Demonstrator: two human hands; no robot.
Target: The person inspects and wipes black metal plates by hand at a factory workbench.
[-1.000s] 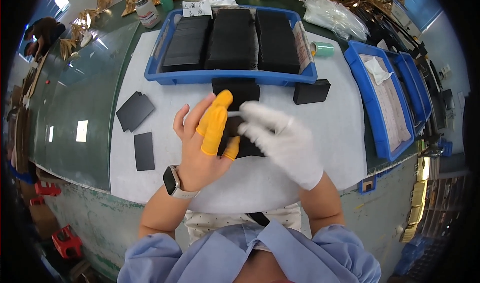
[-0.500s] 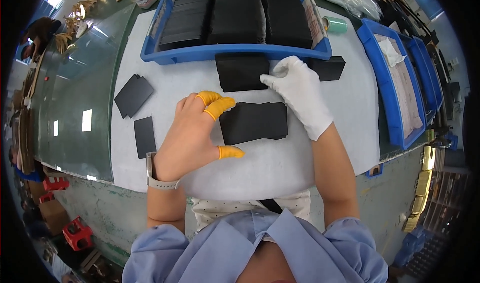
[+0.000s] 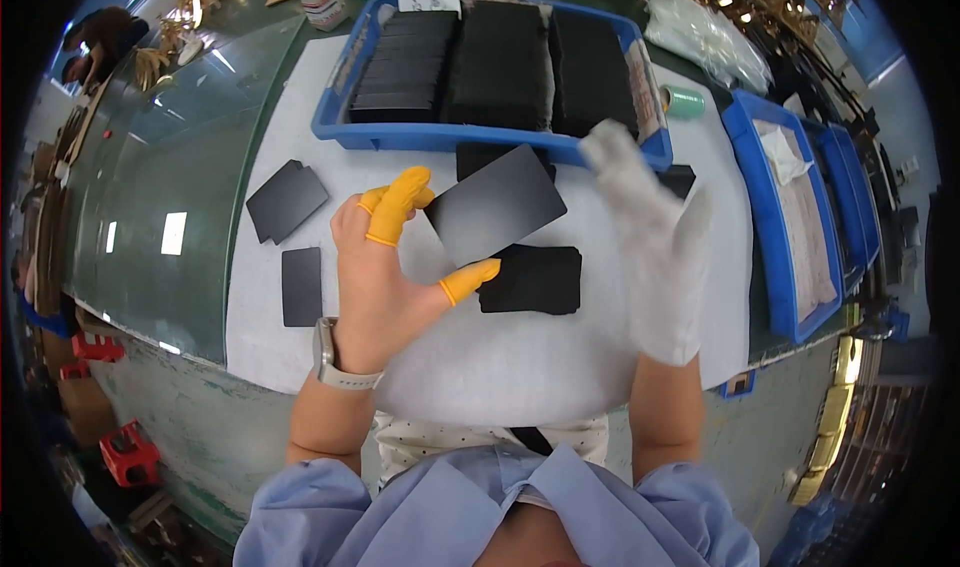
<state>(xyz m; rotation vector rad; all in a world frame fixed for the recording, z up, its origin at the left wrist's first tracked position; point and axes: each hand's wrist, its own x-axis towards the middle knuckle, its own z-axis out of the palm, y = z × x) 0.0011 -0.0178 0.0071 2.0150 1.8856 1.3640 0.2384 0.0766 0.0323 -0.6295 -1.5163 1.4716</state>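
A thin dark grey rectangular card (image 3: pixel 497 207) is pinched between the thumb and fingers of my left hand (image 3: pixel 385 267), which wears yellow finger cots. It is tilted above a stack of black cards (image 3: pixel 535 282). Behind it, another black stack (image 3: pixel 480 157) is partly hidden. My right hand (image 3: pixel 655 257), in a white glove, is raised to the right of the stacks. Motion blurs it, but its fingers look stretched out with nothing in them. Overlapping dark cards (image 3: pixel 287 203) and a single card (image 3: pixel 302 287) lie to the left.
A blue tray (image 3: pixel 480 135) packed with rows of black cards stands at the back of the white-covered table. Beside it is a green roll (image 3: pixel 683 102). More blue trays (image 3: pixel 785 217) line the right edge. A clear plastic bag (image 3: pixel 705 37) lies far right.
My left hand now holds up a card, tilted over the stack. The gloved right hand has left the rear stack and moved right. The whole view has shifted slightly.
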